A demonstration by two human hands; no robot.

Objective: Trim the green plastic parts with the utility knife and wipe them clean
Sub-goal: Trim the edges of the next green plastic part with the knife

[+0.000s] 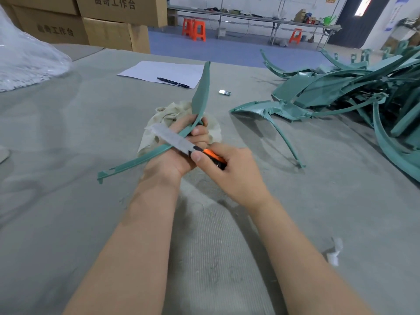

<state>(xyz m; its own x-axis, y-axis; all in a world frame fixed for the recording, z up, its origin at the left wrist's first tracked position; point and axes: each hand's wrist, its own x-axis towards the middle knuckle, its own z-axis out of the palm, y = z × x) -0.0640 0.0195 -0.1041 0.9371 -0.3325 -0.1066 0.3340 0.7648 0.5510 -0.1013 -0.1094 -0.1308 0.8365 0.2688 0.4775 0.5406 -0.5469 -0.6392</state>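
Gripping the curved green plastic part (201, 92) mid-length, the left hand (181, 160) holds it above the cloth (167, 114). Right hand's (236, 173) clenched round the utility knife (175, 141), long blade laid across the part's thin arm, right beside the left fingers.

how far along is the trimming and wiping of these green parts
Done: no finished stack shows. In hand: the left hand grips a curved green part, the right hand holds the utility knife with its blade against the part's edge; the rag sits behind. Left: wiping this one, and probably the pile of green parts on the right.
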